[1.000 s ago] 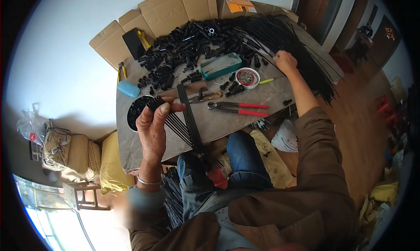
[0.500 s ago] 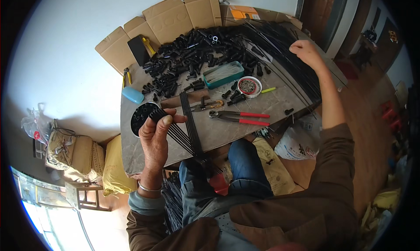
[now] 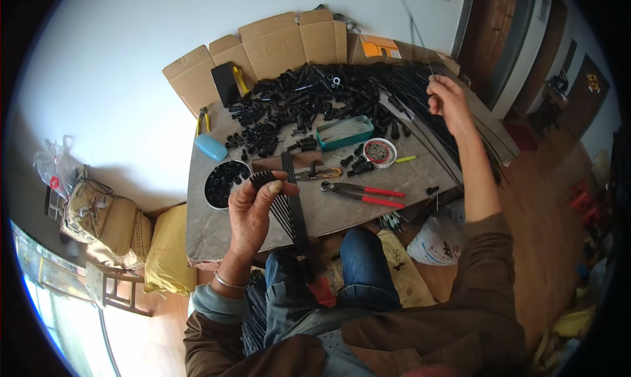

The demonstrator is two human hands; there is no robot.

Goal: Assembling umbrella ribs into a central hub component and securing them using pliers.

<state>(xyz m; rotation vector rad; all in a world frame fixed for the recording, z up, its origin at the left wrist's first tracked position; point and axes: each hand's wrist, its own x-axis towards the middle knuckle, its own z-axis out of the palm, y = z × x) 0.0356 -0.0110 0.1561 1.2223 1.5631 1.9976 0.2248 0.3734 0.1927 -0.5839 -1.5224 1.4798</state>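
Note:
Near the left side of the table, my left hand [image 3: 251,209] is closed around a fanned bunch of thin black rods [image 3: 285,220], which slant down toward my knees. More black rods [image 3: 294,186] lie upright behind that bunch, across the table's front edge. At the far right my right hand [image 3: 450,104] pinches one thin dark rod [image 3: 422,45] that sticks up past the wall, partly blurred. Below and beyond this hand spreads a heap of long black rods [image 3: 453,137]. A round tub of small black parts [image 3: 227,184] stands beside my left hand.
Red-handled pincers [image 3: 365,194], a white bowl of small metal pieces [image 3: 380,152] and a teal box of pale thin strips [image 3: 344,133] lie mid-table. Behind them is a pile of black cylindrical parts [image 3: 309,94], bordered by cardboard [image 3: 273,38]. A blue case [image 3: 210,148] sits left.
My right hand has lifted a single rod upward from the heap. My left hand keeps its bunch. The whole view has shifted, with the table lower in the picture.

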